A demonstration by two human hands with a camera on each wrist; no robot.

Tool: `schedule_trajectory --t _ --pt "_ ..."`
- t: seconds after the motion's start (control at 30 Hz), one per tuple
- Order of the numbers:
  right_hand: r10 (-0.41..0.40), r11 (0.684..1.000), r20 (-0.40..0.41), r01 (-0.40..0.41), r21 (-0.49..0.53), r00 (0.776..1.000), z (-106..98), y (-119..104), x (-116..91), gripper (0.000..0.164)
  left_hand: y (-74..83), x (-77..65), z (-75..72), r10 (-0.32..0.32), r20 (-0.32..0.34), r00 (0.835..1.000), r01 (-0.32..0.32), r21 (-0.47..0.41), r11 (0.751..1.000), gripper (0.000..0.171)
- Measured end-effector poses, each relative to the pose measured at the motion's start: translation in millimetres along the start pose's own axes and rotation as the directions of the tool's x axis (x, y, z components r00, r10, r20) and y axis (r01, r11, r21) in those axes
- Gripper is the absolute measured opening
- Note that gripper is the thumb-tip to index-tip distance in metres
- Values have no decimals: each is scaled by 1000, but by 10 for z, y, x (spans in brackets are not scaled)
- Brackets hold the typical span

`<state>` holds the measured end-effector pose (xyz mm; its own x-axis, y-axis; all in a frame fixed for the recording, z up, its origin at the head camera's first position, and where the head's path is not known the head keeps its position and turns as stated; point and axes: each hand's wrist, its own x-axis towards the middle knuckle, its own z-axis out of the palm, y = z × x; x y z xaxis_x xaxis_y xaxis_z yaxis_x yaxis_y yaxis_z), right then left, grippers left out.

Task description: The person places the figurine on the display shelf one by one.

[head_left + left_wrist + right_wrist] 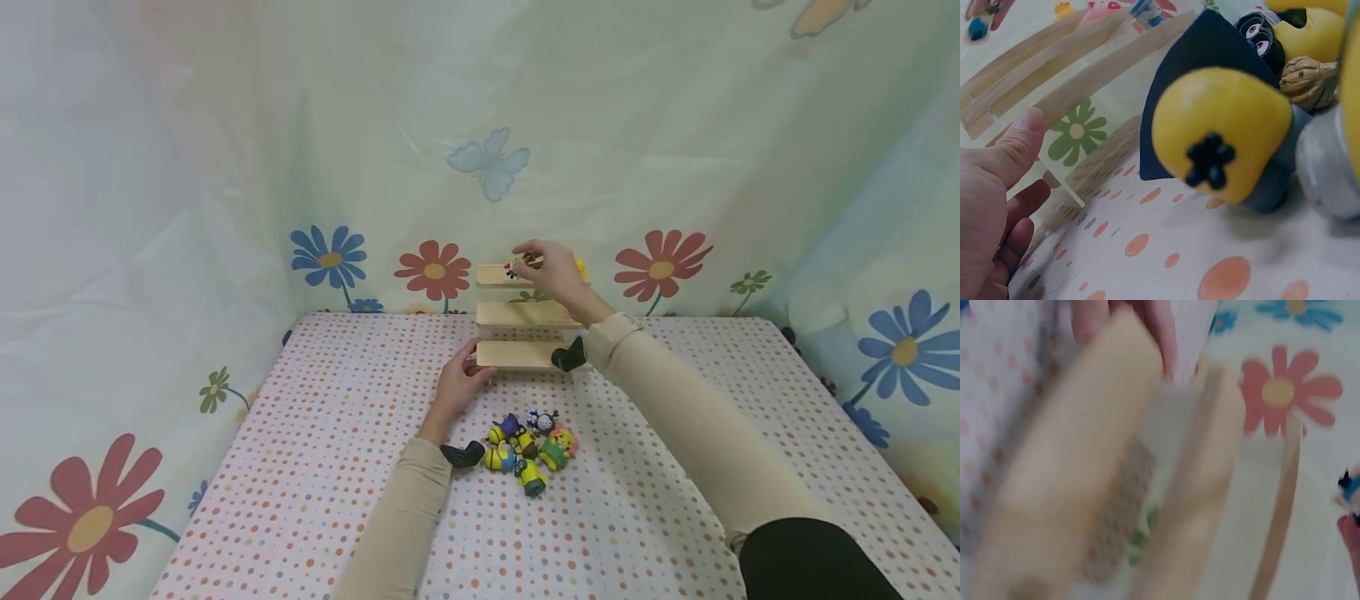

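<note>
Right arm (686,429) extends forward, fingers (529,246) pinching figurine (1352,488).

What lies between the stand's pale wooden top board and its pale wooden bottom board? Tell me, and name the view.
Between the top board and the bottom board lies the flat pale wooden middle board, as the head view shows.

Soft, muted light — wooden shelves (1072,456) blurred in right wrist view.

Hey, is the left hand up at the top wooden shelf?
No, the left hand is at the left end of the lowest shelf, while the right hand is at the top shelf.
</note>
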<state>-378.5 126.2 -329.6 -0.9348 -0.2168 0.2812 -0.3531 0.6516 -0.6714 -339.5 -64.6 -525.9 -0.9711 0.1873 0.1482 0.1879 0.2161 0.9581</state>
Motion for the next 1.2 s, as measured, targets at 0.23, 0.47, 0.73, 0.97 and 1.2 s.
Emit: schedule_trajectory --t 0.23,0.47,0.73,0.97,1.2 --pt "-16 989 56 23 -144 998 4 -24 314 47 1 -39 75 6 10 1000 -6 -24 1000 76" --pt "-36 976 100 56 -209 994 92 -15 406 39 -30 -44 140 23 24 999 -23 -26 999 79" --pt "-42 969 116 69 -235 992 109 -5 412 38 -2 -49 163 48 22 999 -48 4 999 80" --pt "-26 970 101 50 -237 995 109 7 422 41 57 -51 140 48 24 999 -48 -1 999 80" --pt "-50 972 106 73 -223 993 101 32 420 37 69 -42 147 42 23 999 -42 11 999 79"
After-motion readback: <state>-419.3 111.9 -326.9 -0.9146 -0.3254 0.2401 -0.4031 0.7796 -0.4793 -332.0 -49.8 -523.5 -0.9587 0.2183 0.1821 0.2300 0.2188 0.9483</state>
